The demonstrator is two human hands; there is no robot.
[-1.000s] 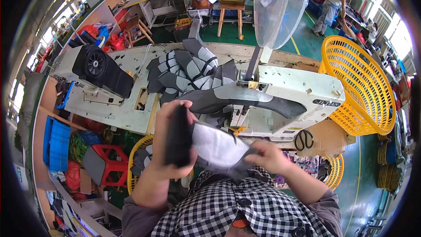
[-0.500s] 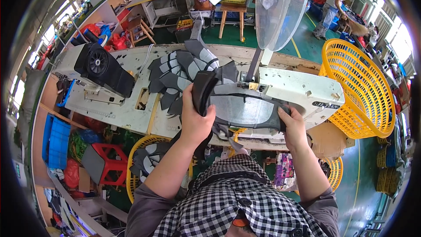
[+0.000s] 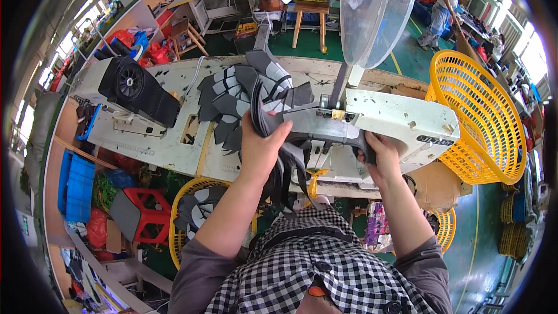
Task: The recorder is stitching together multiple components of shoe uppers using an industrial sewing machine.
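In front of the white sewing machine [image 3: 401,119], both hands hold a dark grey fabric piece [image 3: 325,128], stretched sideways between them. My left hand [image 3: 260,145] is closed on its left end, thumb on top, where several curved dark layers stand up. My right hand [image 3: 381,156] grips the right end, with its fingers curled underneath. The piece is tilted, so only a narrow grey band faces up. Dark strips [image 3: 293,171] hang down beside my left hand. Beyond it lies a pile of grey and silvery cut pieces [image 3: 232,90] on the white worktable [image 3: 139,146].
A clear plastic disc-like guard [image 3: 378,17] rises behind the machine. At right stands a yellow basket [image 3: 479,122]. Another machine head [image 3: 131,90] sits at left. A yellow basket of pieces [image 3: 200,212] and red stool [image 3: 142,215] are below. A person [image 3: 444,14] stands far right.
The fabric piece has tipped from showing its broad silvery face to a narrow grey band. My right hand has moved slightly left, its fingers now curled under. More strips hang below my left hand.
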